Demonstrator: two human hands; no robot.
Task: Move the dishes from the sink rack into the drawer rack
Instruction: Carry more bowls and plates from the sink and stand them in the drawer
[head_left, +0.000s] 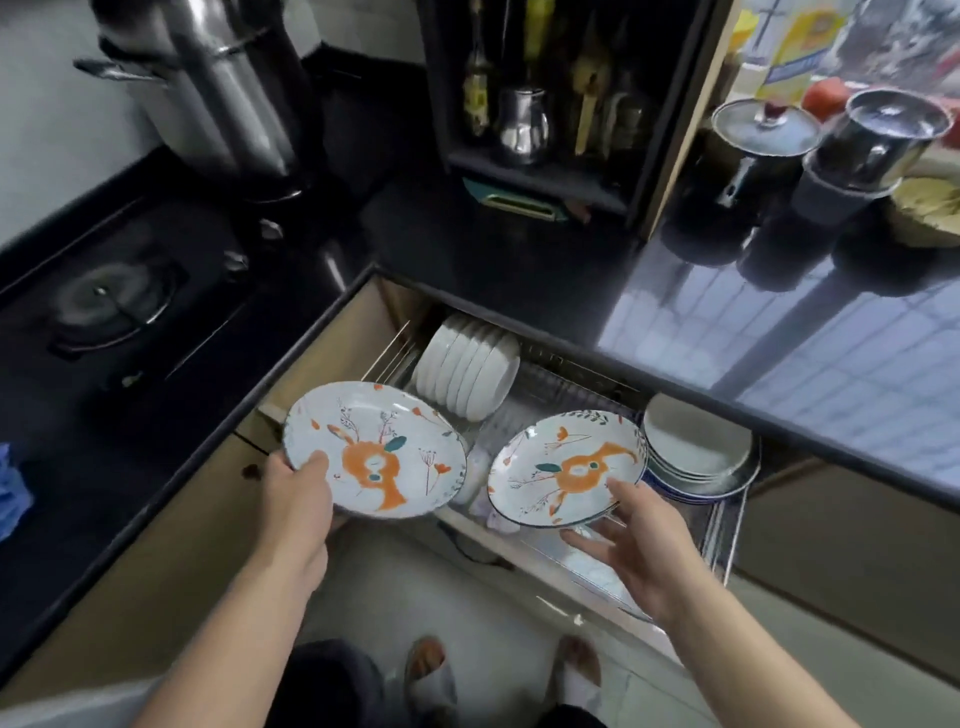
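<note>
- Both forearms reach in from the bottom of the view, with our feet on the pale floor between them.
- Our left hand (298, 486) pinches a patterned plate (374, 449) at its near rim, thumb on the upper face and the other fingers hidden underneath; the plate hangs tilted over the left end of the drawer rack (566, 387).
- Our right hand (631, 530) carries a second patterned plate (566, 467), thumb lying on top near the rim and fingers spread beneath it. A second rim seems to show just under this plate, so it may be two stacked, though we cannot tell for sure.
- That plate hovers above the middle of the rack, just beside a stack of pale bowls (696, 447) nested at the rack's right end.
- At the back left of the rack, a row of white dishes (467, 366) stands on edge in the wire slots.
- Between the white row and the bowl stack the rack looks open, which we judge leaves room for what we carry.
- The sink rack is out of view, so we cannot say how many dishes wait there.
- By our reading, the task is partly done: neither carried plate is set down yet, and both need lowering into free slots.
- On the dark counter (493, 249) behind sit steel pots (878, 140) and a tall steel stockpot (218, 88).
</note>
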